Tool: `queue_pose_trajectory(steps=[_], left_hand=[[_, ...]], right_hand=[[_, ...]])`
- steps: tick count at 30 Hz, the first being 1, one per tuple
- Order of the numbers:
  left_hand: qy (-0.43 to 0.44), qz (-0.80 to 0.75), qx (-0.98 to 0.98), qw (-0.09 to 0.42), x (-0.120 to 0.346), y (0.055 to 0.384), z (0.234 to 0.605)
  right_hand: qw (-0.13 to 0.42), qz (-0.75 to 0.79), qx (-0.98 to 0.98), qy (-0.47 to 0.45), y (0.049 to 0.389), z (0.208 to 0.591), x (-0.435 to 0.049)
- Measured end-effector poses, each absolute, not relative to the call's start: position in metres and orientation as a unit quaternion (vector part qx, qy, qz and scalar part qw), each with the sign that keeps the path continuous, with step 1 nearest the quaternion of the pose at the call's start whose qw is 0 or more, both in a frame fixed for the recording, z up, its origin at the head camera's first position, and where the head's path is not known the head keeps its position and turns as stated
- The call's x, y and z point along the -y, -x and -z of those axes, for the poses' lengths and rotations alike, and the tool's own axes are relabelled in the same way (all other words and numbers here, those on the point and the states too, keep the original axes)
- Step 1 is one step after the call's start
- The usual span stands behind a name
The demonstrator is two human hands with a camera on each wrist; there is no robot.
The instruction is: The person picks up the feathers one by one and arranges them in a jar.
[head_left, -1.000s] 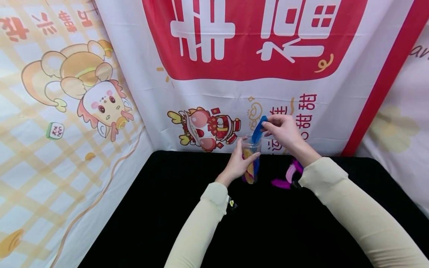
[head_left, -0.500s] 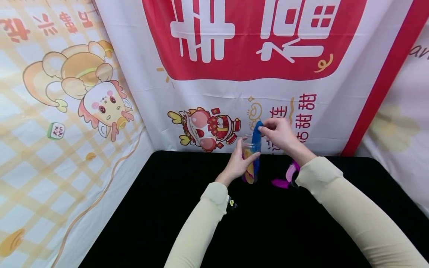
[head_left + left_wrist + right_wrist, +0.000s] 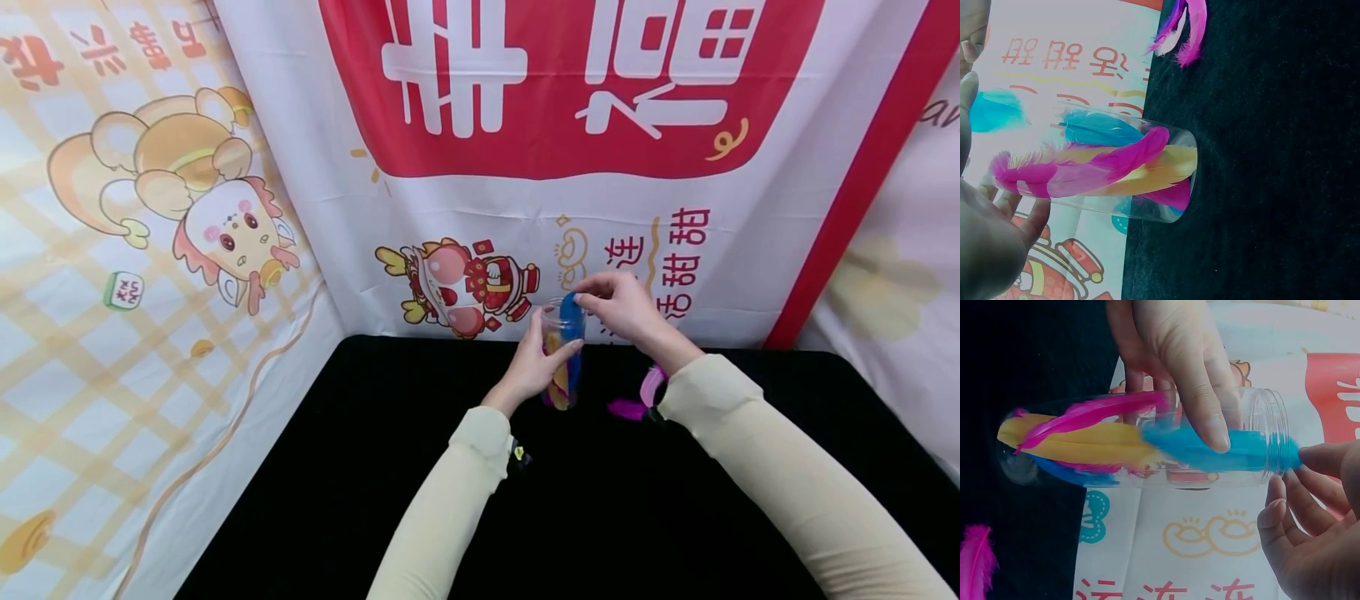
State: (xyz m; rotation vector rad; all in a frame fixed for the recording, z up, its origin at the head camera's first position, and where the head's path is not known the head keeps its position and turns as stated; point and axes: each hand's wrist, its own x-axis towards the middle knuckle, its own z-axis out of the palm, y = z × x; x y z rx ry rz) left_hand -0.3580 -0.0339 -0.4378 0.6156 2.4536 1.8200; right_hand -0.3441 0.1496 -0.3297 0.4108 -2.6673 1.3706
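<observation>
My left hand (image 3: 527,369) grips a clear plastic jar (image 3: 1179,134) around its side, thumb across the front. Inside lie a yellow feather (image 3: 1079,440), a magenta feather (image 3: 1094,175) and other blue and magenta ones. At the jar's threaded mouth, my right hand (image 3: 618,304) pinches the end of a blue feather (image 3: 1210,447), most of which is within the jar. In the right wrist view, that feather's tip shows between thumb and finger just outside the rim.
On the black tabletop (image 3: 585,517), right of the jar, lie several loose feathers, among them a magenta feather (image 3: 628,409) and a pink feather (image 3: 651,386). A printed fabric backdrop (image 3: 465,208) stands close behind the jar.
My right hand has moved down and left toward the jar's mouth, and the blue feather has slid deeper inside. My left hand and the jar have stayed in place.
</observation>
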Motion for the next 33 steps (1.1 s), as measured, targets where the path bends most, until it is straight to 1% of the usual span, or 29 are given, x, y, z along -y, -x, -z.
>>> queue_pose_trajectory(steps=[6, 13, 23, 33], left_hand=[[-0.198, -0.577, -0.792, 0.003, 0.033, 0.357, 0.438], [-0.196, -0.579, -0.792, 0.012, 0.033, 0.355, 0.437], [-0.196, -0.577, -0.793, 0.001, 0.032, 0.356, 0.436], [-0.185, -0.573, -0.798, -0.004, 0.031, 0.356, 0.439]], right_hand=[[0.057, -0.458, 0.876, -0.142, 0.343, 0.332, -0.149], [0.059, -0.463, 0.872, -0.150, 0.337, 0.332, -0.155], [0.034, -0.455, 0.875, -0.162, 0.324, 0.329, -0.171], [0.029, -0.449, 0.881, -0.144, 0.312, 0.335, -0.185]])
